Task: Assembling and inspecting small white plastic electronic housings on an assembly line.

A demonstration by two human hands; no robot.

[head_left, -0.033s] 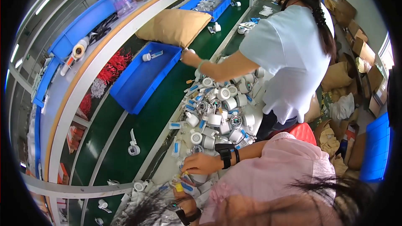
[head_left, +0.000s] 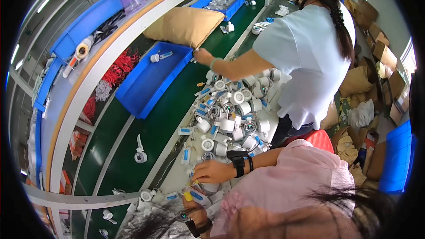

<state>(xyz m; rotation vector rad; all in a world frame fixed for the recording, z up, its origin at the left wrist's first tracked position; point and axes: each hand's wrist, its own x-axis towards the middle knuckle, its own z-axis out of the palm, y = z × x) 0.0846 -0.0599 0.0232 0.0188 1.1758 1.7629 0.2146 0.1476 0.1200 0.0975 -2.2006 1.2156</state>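
In front of my pink sleeves, my two hands work close together at the near end of a heap of small white handheld fans (head_left: pixel 226 126). My left hand (head_left: pixel 197 216), with a dark band at the wrist, is closed beside a white fan with a blue strip (head_left: pixel 200 198) and appears to grip it; hair partly covers the hold. A yellow piece (head_left: pixel 189 196) shows at its fingertips. Just above, my right hand (head_left: pixel 212 171), wearing a black wrist device, has its fingers bent down and pinched over something small and yellowish that I cannot make out.
A green conveyor (head_left: pixel 166 126) runs beyond the heap, carrying a blue tray (head_left: pixel 152 84), a tan sack (head_left: pixel 183 26) and a loose fan (head_left: pixel 140 155). A co-worker in a pale top (head_left: pixel 305 48) reaches across it. A white frame rail (head_left: pixel 84 201) crosses the lower left.
The co-worker's hand has shifted slightly by the blue tray's corner. My hands stay almost in place, with the yellow piece at my left fingertips slightly turned.
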